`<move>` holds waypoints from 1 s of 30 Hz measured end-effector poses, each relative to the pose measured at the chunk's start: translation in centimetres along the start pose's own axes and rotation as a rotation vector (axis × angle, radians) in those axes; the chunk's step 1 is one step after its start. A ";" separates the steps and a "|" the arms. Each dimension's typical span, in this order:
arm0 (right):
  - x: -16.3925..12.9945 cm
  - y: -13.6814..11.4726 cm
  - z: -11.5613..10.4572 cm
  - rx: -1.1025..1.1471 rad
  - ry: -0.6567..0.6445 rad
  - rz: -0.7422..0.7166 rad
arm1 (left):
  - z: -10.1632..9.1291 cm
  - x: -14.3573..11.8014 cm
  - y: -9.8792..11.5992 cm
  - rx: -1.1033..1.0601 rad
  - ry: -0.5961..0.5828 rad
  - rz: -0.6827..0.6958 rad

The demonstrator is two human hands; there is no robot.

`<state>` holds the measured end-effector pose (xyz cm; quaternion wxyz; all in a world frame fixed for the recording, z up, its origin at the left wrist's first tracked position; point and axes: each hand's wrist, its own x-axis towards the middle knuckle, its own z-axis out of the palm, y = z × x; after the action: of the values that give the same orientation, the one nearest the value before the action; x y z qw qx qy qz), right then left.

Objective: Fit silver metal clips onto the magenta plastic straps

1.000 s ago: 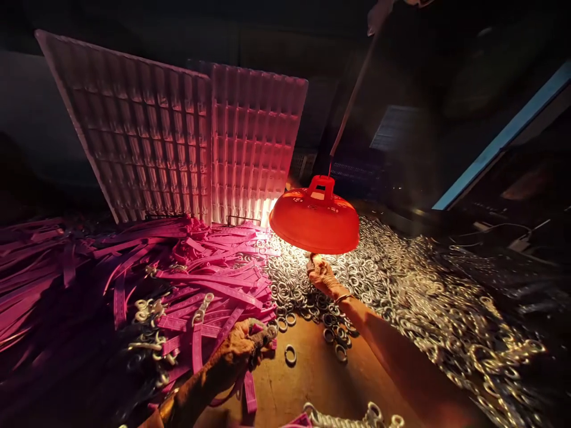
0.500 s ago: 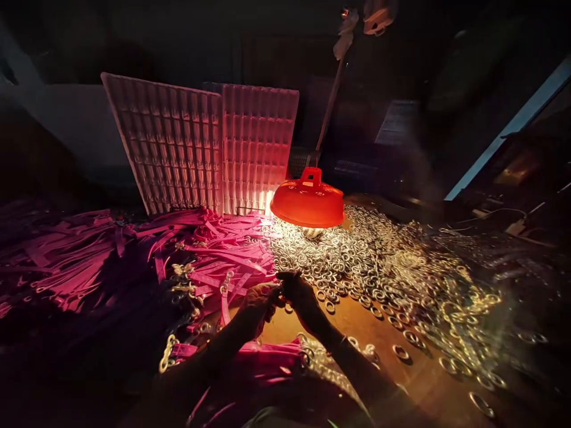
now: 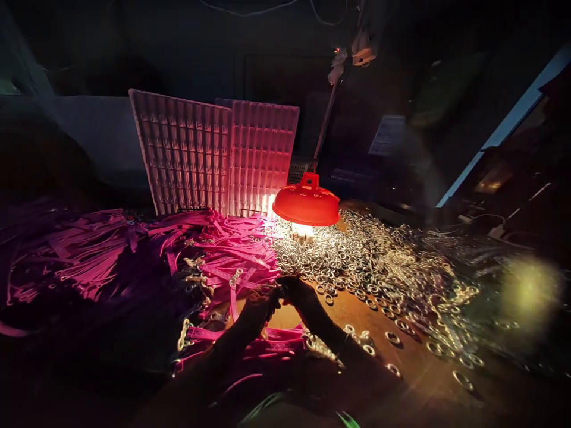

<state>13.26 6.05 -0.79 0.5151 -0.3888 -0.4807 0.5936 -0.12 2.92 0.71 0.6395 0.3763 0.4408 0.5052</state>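
My left hand (image 3: 259,306) and my right hand (image 3: 298,292) meet above the table, fingers closed and pressed together. Shadow hides whatever is between them. Just left of my left hand lies a pink strap (image 3: 233,300) with metal rings (image 3: 236,276) at its end. A large heap of pink straps (image 3: 238,252) spreads behind and to the left. Beyond my right hand is a wide pile of silver rings (image 3: 370,255). Closer to me, a bundle of pink straps (image 3: 279,340) with linked rings lies partly behind my forearms.
A lit lamp with a red shade (image 3: 307,205) hangs low over the ring pile. Two ribbed panels (image 3: 187,154) stand upright at the back left. Loose rings (image 3: 393,338) are scattered on the brown tabletop (image 3: 348,312) at the right. The surroundings are dark.
The view has tilted and shifted slightly, and the lamp's bulbs now show below its shade. My hands stay together in nearly the same place, fingers still closed.
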 end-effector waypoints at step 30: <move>1.0 -1.3 -2.8 -0.560 0.028 -0.211 | -0.3 4.0 -1.1 0.244 -0.176 -0.069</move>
<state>16.04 7.56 -0.17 0.4533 -0.4717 -0.6563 0.3759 0.37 6.58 -1.14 0.6421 0.4788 0.4537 0.3908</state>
